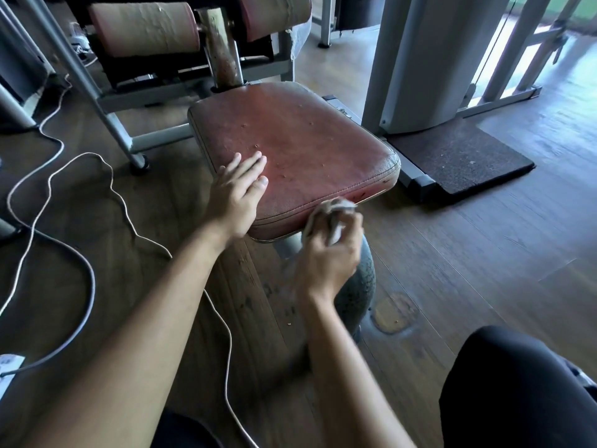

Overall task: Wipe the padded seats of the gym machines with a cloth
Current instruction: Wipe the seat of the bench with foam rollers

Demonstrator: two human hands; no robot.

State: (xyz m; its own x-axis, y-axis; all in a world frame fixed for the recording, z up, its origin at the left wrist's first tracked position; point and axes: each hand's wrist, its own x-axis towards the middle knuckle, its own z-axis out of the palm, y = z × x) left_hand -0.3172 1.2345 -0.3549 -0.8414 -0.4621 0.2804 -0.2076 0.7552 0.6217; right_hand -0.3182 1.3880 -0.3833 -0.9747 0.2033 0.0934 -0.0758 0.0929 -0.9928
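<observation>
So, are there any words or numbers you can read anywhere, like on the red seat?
No words can be read.
Red seat: no writing, only specks and scuffs.
Metal frame behind the seat: a small dark marking, too blurred to read.
White power strip: marks too small to read.

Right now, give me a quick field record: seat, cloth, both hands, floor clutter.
seat: red padded seat, worn, small specks on top
left: left hand flat on the seat's near-left corner, fingers straight
right: right hand grips the cloth, motion-blurred
wipe_point: cloth bunched at the seat's front edge
floor: white cord and grey cable left of the seat; black mat to its right
</observation>
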